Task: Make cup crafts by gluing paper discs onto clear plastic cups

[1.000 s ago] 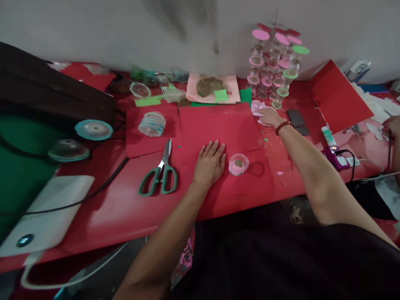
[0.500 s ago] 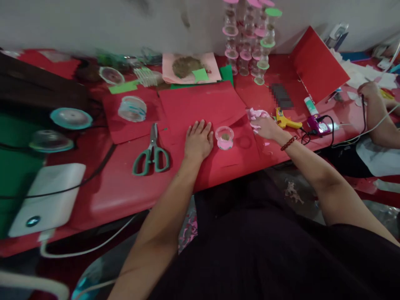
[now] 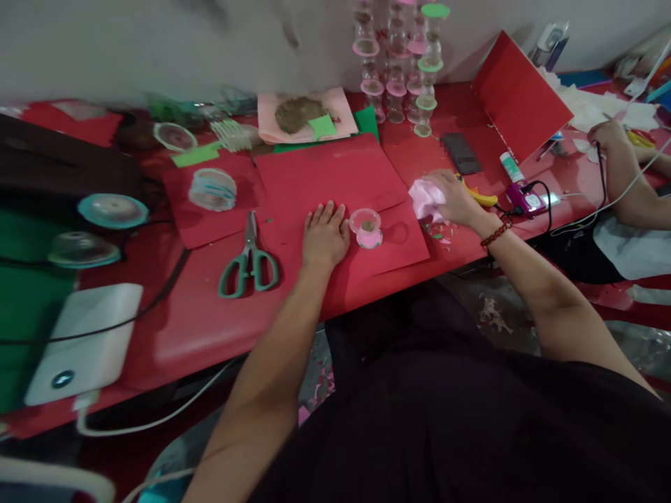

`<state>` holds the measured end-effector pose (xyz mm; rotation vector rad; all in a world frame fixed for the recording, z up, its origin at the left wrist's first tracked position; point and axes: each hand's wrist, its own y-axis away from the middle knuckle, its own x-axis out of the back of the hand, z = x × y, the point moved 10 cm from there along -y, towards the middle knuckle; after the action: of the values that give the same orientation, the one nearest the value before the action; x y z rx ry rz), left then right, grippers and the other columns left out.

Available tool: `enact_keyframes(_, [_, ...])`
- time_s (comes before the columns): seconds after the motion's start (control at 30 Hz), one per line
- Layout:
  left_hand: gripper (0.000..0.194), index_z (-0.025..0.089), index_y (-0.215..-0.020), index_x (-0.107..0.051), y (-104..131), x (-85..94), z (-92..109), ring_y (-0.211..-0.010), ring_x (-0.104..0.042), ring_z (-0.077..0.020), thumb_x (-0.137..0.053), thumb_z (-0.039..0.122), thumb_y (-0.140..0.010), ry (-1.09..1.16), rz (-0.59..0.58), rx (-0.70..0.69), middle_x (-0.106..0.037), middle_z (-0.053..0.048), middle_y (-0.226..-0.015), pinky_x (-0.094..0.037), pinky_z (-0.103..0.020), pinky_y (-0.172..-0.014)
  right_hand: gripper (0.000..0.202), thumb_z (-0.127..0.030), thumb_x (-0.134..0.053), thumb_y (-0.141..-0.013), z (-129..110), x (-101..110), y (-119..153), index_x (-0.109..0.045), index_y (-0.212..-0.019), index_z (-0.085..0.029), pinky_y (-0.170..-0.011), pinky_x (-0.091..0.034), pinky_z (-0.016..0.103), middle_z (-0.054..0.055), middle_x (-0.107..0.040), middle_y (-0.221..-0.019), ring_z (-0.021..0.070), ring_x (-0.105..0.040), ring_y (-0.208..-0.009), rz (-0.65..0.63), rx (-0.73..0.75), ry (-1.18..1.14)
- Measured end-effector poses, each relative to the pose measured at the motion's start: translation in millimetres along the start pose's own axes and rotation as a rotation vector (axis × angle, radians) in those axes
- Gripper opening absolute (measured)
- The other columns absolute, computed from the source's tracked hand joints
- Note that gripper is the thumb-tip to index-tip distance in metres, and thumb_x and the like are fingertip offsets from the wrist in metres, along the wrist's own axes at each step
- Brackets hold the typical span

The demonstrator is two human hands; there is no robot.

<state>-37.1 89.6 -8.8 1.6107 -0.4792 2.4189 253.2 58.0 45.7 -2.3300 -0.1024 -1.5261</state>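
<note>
My left hand (image 3: 326, 237) lies flat on the red paper (image 3: 325, 175), fingers spread, holding nothing. Just right of it stands a small clear plastic cup (image 3: 369, 229) with a pink rim and something brown inside. My right hand (image 3: 453, 198) is closed round a crumpled pink cloth (image 3: 426, 201) at the paper's right edge. Small pink and green scraps (image 3: 443, 236) lie on the table below that hand. Behind it a yellow glue gun (image 3: 481, 195) is partly hidden. Scissors (image 3: 249, 260) with green handles rest to the left of my left hand.
Stacked clear cups with pink and green discs (image 3: 397, 87) stand near the wall. A pink sheet (image 3: 267, 124) bears a brown heap. A purple power adapter (image 3: 525, 200) and a glue stick (image 3: 511, 168) lie right. A co-worker's hand (image 3: 611, 134) is farther right; a white power bank (image 3: 84, 342) is left.
My right hand has lifted and turned with the pink cloth, which now shows more, and the scraps below are uncovered. My left hand stays flat. The whole view has shifted slightly.
</note>
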Motion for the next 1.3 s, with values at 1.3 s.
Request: enact_keyframes(1.3, [0.061, 0.012, -0.156, -0.053, -1.6, -3.0, -2.0, -0.161, -0.037, -0.0317, -0.033, 0.036, -0.104, -0.040, -0.049, -0.014, -0.045, -0.016, -0.170, -0.026, -0.053, -0.134, 0.057, 0.001, -0.054, -0.090, -39.0, -28.3, 80.5, -0.074, -0.133, -0.030, -0.130, -0.034, 0.046, 0.001, -0.064, -0.156, 0.0151, -0.056, -0.148, -0.515, 0.392, -0.106])
